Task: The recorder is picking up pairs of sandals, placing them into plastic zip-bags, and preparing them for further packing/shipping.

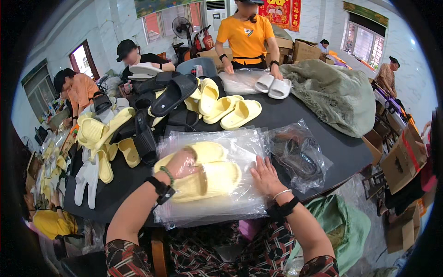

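A pair of pale yellow slide slippers [224,177] lies side by side in a clear plastic bag [247,143], on top of a stack of such bags [217,216]. My left hand [183,162] grips the slippers at their heel end, its fingers partly hidden and blurred by motion. The bag's film covers the slippers' toe end. My right hand [266,177] lies with fingers spread on the bag's right side, pressing the film. Just right of it is a bagged pair of dark slippers [297,154].
Loose black slippers [173,96], yellow slippers [241,114] and white slippers [87,180] pile up at left and behind. Across the black table [341,152], a person in orange [249,39] handles white slippers [273,87] and bags. A grey-green sack [332,94] sits far right.
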